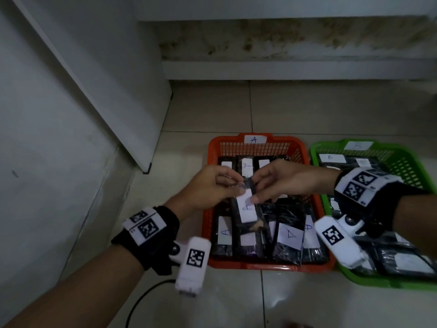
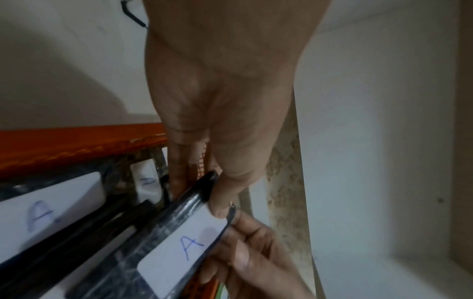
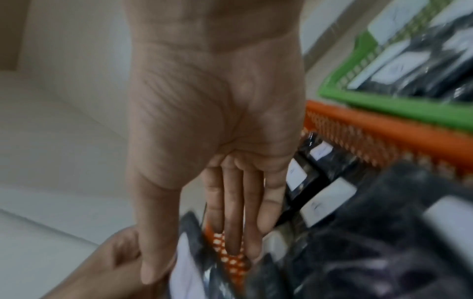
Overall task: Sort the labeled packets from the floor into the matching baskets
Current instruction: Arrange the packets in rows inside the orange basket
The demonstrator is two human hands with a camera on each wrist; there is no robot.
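Both hands meet over the orange basket (image 1: 262, 265) (tagged A): left hand (image 1: 208, 188) and right hand (image 1: 286, 179) each pinch the A packet's (image 1: 246, 209) far end, its long axis running near-to-far, near end resting on packets inside.

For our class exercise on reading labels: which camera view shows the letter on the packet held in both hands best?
The left wrist view: the held packet fills the foreground, its white label reading A. The head view shows the packet small, the letter partly hidden by fingers. The right wrist view shows it blurred, unreadable.
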